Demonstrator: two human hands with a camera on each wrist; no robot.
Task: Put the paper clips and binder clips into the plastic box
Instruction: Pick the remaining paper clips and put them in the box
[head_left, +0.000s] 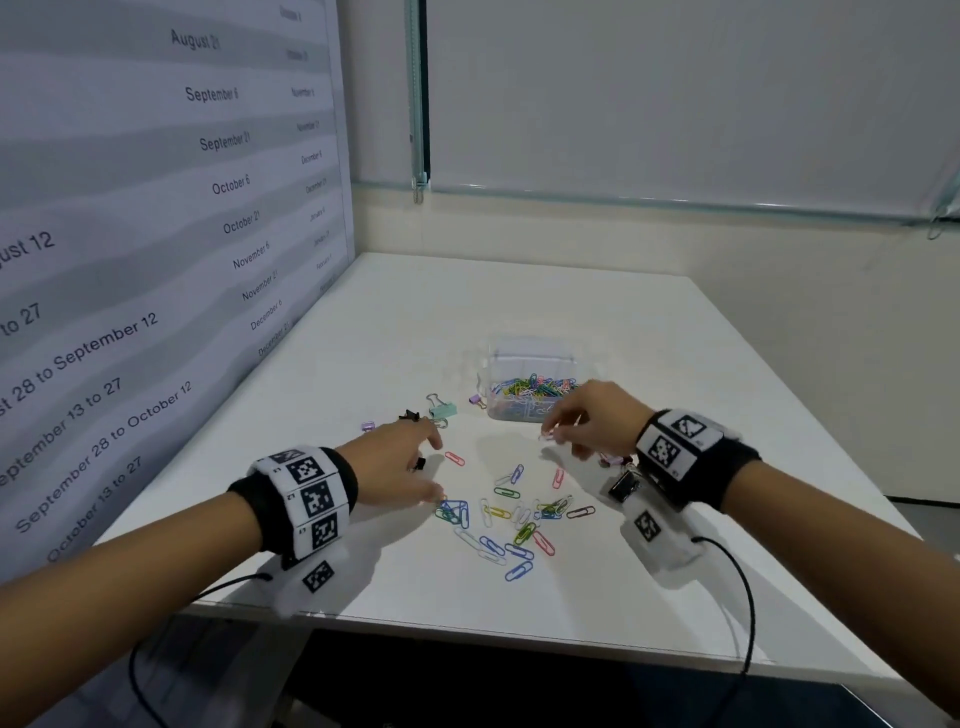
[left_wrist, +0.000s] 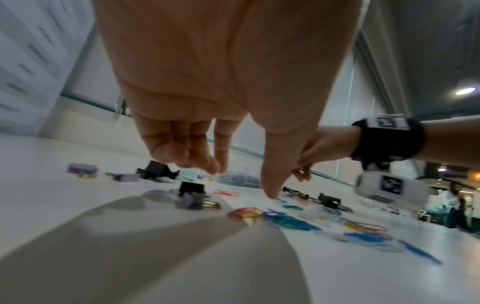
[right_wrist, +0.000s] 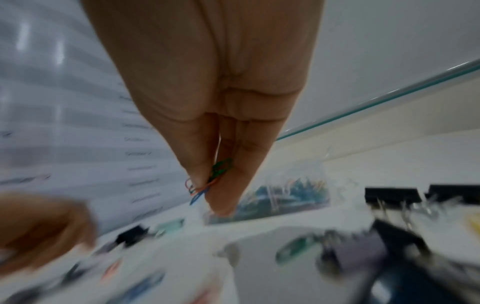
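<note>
A clear plastic box (head_left: 531, 358) stands mid-table, partly filled with coloured paper clips. In front of it loose paper clips (head_left: 511, 517) lie scattered. My right hand (head_left: 551, 432) hovers just in front of the box and pinches a small bunch of paper clips (right_wrist: 217, 171), green, orange and blue, between thumb and fingers. My left hand (head_left: 434, 467) hangs over the table's left side with fingers loosely spread and nothing in it. A black binder clip (left_wrist: 191, 188) and a purple one (left_wrist: 191, 202) lie under it. A mint binder clip (head_left: 442, 410) lies beyond it.
More binder clips lie about: black (head_left: 409, 415), purple (head_left: 368, 426), small purple (head_left: 475, 400) by the box, and black ones (right_wrist: 392, 195) under my right wrist. A wall chart (head_left: 156, 260) borders the table's left edge. The front edge (head_left: 467, 631) is close to me.
</note>
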